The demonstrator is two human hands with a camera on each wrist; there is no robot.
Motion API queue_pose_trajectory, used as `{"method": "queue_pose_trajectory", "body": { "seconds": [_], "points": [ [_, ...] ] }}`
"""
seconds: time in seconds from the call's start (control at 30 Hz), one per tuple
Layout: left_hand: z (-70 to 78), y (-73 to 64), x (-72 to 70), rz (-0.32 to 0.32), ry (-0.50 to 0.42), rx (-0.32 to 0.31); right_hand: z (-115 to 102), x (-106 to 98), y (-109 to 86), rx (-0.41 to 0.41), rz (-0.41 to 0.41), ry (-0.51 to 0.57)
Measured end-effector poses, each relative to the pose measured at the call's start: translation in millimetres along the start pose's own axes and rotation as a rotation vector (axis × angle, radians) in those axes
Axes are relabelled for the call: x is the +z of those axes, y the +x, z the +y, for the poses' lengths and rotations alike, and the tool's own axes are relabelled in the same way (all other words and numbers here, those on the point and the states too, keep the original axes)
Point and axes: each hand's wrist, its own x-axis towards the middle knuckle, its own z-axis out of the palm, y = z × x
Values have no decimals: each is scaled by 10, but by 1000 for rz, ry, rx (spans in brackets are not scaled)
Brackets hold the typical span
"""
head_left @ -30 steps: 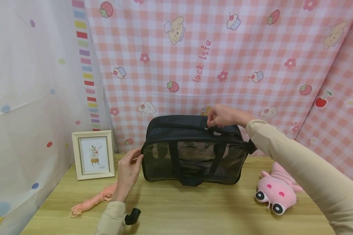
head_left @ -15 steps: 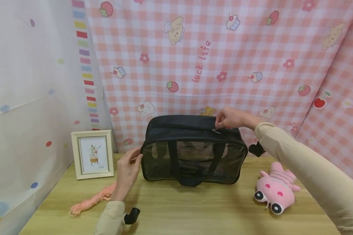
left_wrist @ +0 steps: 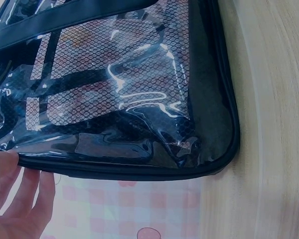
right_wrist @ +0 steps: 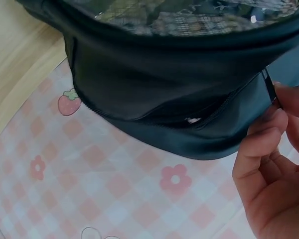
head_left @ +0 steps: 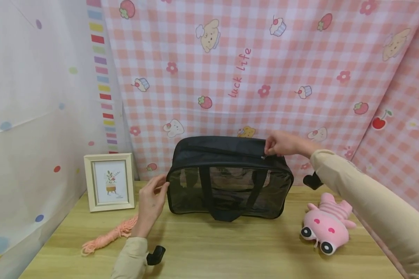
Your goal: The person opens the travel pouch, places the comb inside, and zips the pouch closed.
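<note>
A black bag [head_left: 230,193] with a clear front panel stands upright on the table, its black strap handle [head_left: 227,215] hanging in front. My left hand [head_left: 151,201] holds the bag's left edge; in the left wrist view the thumb lies on the piping with fingers behind it. Up at the top right, my right hand [head_left: 281,143] pinches the zipper pull [right_wrist: 270,87] between thumb and forefinger. Between the pull and the bag's end, the zipper [right_wrist: 189,119] gapes in the right wrist view. Mesh [left_wrist: 84,89] shows through the clear panel.
A framed plant picture [head_left: 109,182] stands at the back left of the wooden table [head_left: 230,252]. Before it lies a bundle of peach cord [head_left: 108,238]. On the right is a pink plush toy [head_left: 326,228] with big eyes. A checked cloth [head_left: 181,46] hangs behind.
My right hand has drawn the zipper pull rightward along the bag's top, and the gap ahead of it has shortened. The left hand stays on the bag's left edge.
</note>
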Motion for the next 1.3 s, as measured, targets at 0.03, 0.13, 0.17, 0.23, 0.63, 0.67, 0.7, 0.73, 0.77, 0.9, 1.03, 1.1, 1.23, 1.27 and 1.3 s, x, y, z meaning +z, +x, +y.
{"method": "queue_pose_trajectory", "body": {
  "seconds": [0.03, 0.13, 0.17, 0.23, 0.63, 0.67, 0.7, 0.73, 0.77, 0.9, 1.03, 1.1, 1.23, 1.27, 1.3],
  "points": [
    [-1, -2, -1, -3, 1, -4, 15, -2, -8, -2, 4, -1],
    [5, -2, -7, -9, 6, -14, 59, -11, -36, -6, 13, -6],
    [7, -3, -9, -11, 7, -18, 71, -16, -47, -7, 14, -6],
    [13, -1, -15, -14, 7, -20, 87, -28, -68, -10, 13, -5],
    [2, -9, -11, -13, 6, -13, 202, -79, -144, -12, 37, 23],
    [-3, -9, -9, -14, 4, -10, 223, -76, -160, -9, 41, 25],
    [-5, -9, -8, -16, 4, -10, 241, -72, -176, -4, 42, 30],
    [-7, -10, -9, -19, 1, -10, 258, -68, -188, 0, 40, 33],
    [-8, -11, -11, -21, 2, -13, 272, -63, -197, 3, 38, 33],
    [-4, -23, -25, -21, -1, -27, 285, -51, -196, -16, 36, 19],
    [0, -36, -21, -22, 9, -36, 291, -53, -211, -15, 36, 3],
    [-6, -38, -11, -24, 17, -32, 310, -56, -242, -8, 39, -3],
    [-9, -24, -7, -25, 11, -19, 369, -46, -307, -13, 54, -5],
    [-12, -21, -10, -25, 10, -17, 388, -38, -315, -12, 56, -7],
    [-12, -19, -16, -26, 10, -18, 404, -29, -320, -7, 57, -7]
  ]
}}
